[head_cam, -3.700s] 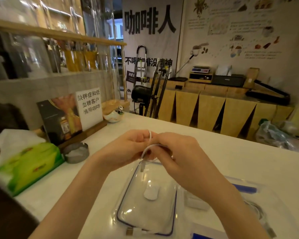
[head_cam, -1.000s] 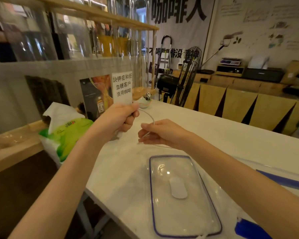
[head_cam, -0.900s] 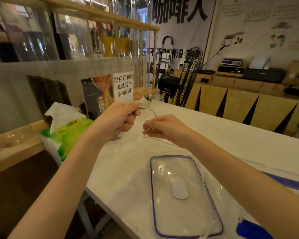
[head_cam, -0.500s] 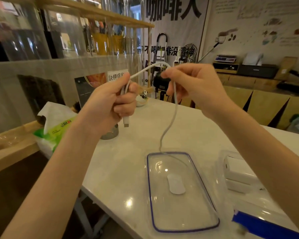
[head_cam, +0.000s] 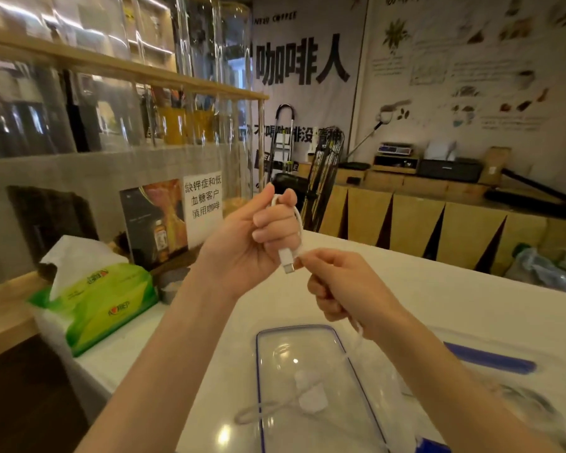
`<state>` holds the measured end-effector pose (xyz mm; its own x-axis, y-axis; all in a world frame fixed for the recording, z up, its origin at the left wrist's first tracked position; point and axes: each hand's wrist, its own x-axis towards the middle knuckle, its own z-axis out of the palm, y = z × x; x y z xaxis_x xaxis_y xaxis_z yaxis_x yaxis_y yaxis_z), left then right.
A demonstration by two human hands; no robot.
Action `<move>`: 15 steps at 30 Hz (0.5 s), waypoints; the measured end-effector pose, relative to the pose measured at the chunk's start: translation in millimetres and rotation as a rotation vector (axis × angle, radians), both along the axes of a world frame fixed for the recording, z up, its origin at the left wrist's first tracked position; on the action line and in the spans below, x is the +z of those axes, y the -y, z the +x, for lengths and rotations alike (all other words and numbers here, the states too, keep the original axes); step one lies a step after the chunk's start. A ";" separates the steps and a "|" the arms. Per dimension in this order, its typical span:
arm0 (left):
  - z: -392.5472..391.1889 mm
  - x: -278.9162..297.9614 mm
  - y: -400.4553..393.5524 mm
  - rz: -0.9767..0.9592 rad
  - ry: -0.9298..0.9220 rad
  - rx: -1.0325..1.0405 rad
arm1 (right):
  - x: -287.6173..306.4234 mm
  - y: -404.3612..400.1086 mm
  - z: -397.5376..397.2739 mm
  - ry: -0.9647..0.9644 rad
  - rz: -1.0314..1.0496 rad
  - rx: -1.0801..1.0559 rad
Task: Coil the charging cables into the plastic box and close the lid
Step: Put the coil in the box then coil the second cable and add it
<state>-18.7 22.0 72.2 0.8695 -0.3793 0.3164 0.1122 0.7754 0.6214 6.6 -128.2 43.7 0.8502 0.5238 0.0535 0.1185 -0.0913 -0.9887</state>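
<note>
Coiling under way, mid-air, above the white table point(head_cam: 422, 289). Left to right:

Far left of frame: green tissue pack point(head_cam: 105, 299) on the table edge, not part of the job.

Centre: left hand point(head_cam: 252, 246) raised, fingers point(head_cam: 275, 223) curled round a first loop of the white charging cable point(head_cam: 299, 230). The plug end point(head_cam: 286, 261) hangs out below the fist.

Just right of it and slightly lower: right hand point(head_cam: 343, 289), fingers closed in a pinch on the same cable just beside the plug. From under this hand the cable drops toward the lower centre of the frame.

Lower centre: clear lid point(head_cam: 275, 371) with blue rim lies flat on the table, off the box. The cable's loose tail runs across it, and a small white block, blurred, sits at that end.

Lower right: plastic box point(head_cam: 510, 387), clear with blue latches, open. Contents too blurred to name; more cable may lie inside, cannot tell.

Judgement on progress: early to middle. One loop formed, most of this cable uncoiled. Left to do: finish winding, lay the coil in the box, handle any other cables, set the lid on and latch it.
</note>
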 end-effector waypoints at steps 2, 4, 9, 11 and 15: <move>14.3 -3.9 4.6 -0.090 -0.056 0.032 | -3.7 3.4 -6.2 0.016 -0.020 0.011; 25.9 -8.1 5.5 -0.112 -0.100 0.180 | -4.4 8.0 -10.5 0.001 -0.038 0.031; 41.0 -19.6 16.1 0.040 -0.097 0.439 | -6.0 13.7 -14.6 -0.113 -0.082 0.132; 45.8 -23.5 15.5 0.176 -0.056 0.550 | -4.4 15.1 -13.6 -0.135 -0.090 0.150; 44.1 -27.4 13.0 0.785 0.135 0.889 | 4.6 22.2 -9.8 -0.069 -0.151 0.171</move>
<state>25.4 8.9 44.8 0.9028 0.2083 0.3762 -0.3745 -0.0492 0.9259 -3.2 -150.4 48.3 0.7476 0.6579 -0.0910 0.0778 -0.2228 -0.9718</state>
